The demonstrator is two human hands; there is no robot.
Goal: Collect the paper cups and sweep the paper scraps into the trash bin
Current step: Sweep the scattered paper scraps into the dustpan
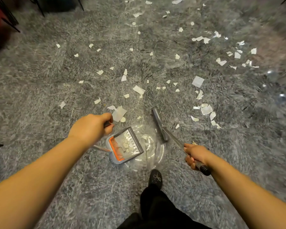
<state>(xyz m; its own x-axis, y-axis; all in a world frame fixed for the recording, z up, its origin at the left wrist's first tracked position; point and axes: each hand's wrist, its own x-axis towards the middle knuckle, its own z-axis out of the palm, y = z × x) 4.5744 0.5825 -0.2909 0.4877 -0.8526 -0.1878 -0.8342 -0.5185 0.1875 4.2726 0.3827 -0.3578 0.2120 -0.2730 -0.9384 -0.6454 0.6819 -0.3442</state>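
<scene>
One wide-angle head view looks steeply down from standing height at the floor (40, 80) ahead.

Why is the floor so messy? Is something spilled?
Yes. Torn white paper scraps lie scattered across the grey speckled floor, mostly ahead and to the right. A few already sit in the grey dustpan with the orange edge.

both arms outstretched, hands (91, 128) (195, 156) gripping handles
</scene>
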